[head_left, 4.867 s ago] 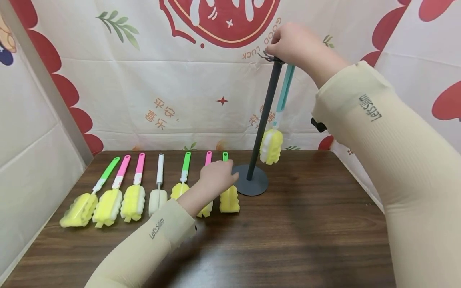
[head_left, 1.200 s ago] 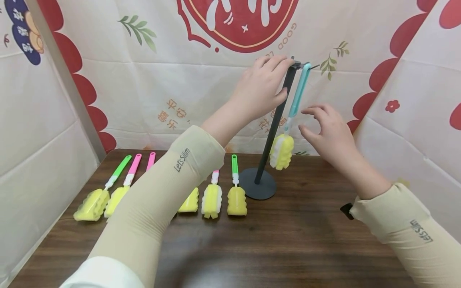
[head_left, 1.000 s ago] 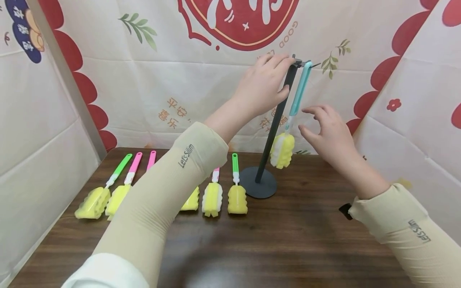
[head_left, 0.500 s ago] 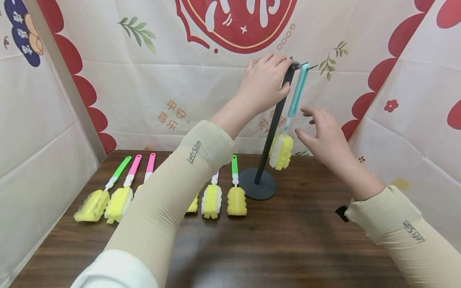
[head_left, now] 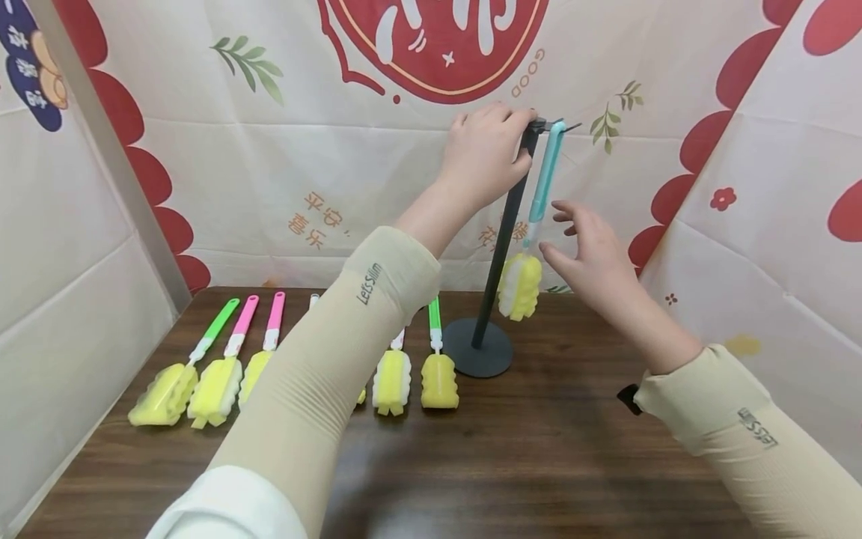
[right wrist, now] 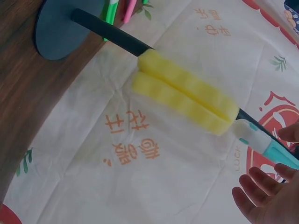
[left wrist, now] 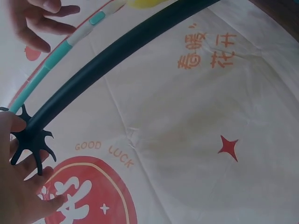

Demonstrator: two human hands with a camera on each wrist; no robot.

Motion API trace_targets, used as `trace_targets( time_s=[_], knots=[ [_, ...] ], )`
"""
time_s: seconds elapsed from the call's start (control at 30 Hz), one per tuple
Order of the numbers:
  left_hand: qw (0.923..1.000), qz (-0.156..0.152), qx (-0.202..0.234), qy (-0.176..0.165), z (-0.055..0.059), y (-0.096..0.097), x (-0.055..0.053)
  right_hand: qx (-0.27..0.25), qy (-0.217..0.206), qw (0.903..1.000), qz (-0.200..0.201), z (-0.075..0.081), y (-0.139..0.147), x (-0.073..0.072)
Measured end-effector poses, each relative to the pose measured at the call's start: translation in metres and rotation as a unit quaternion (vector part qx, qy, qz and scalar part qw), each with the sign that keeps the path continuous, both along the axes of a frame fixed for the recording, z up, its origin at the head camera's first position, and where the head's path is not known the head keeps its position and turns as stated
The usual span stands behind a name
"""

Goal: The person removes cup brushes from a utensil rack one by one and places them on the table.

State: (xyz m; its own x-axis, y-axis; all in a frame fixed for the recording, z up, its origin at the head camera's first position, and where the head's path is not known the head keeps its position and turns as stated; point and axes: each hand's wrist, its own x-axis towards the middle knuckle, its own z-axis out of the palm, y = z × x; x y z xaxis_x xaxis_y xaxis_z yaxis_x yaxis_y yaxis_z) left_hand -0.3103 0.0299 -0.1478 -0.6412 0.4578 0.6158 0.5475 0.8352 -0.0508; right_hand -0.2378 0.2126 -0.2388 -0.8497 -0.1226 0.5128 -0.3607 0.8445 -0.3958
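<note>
A dark metal stand (head_left: 503, 239) with a ring of small hooks (left wrist: 32, 137) rises from a round base. From one hook hangs a turquoise-handled sponge brush (head_left: 547, 172), its yellow and white sponge head (head_left: 521, 286) close beside the pole. My left hand (head_left: 481, 157) touches the stand's top with loosely bent, spread fingers; the left wrist view has them around and beneath the hooks. To the right of the hanging brush is my right hand (head_left: 592, 254), thumb and fingers apart and holding nothing. The right wrist view shows those fingers near the turquoise handle (right wrist: 280, 154).
Several sponge brushes lie in a row on the brown wooden table (head_left: 539, 464), with green, pink and white handles. The rightmost is a green-handled brush (head_left: 439, 382) beside the stand's base (head_left: 465, 361). My left sleeve hides part of the row. A printed cloth (head_left: 377, 172) hangs behind.
Some seconds ago my right hand was at the stand's top with the turquoise brush and my left over the row. Since then the left rose to the top and the right let go and lowered.
</note>
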Motion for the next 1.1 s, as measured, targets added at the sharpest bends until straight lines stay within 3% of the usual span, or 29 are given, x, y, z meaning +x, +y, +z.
trace_targets(
  time_s=[0.3, 0.53, 0.77, 1.1],
  knots=[
    [0.9963, -0.022, 0.043, 0.071, -0.010, -0.003, 0.002, -0.024, -0.020, 0.9994, 0.014, -0.017, -0.003, -0.006],
    [0.9918, -0.029, 0.058, 0.110, -0.018, -0.001, 0.005, -0.089, -0.053, 0.9935, 0.046, -0.024, -0.011, -0.005],
    [0.9864, -0.039, 0.099, 0.125, -0.024, -0.002, 0.003, -0.123, -0.075, 0.9878, 0.061, -0.025, -0.018, -0.003],
    [0.9804, -0.054, 0.131, 0.138, -0.030, -0.001, 0.000, -0.102, -0.098, 0.9884, 0.055, -0.033, -0.022, -0.011]
  ],
)
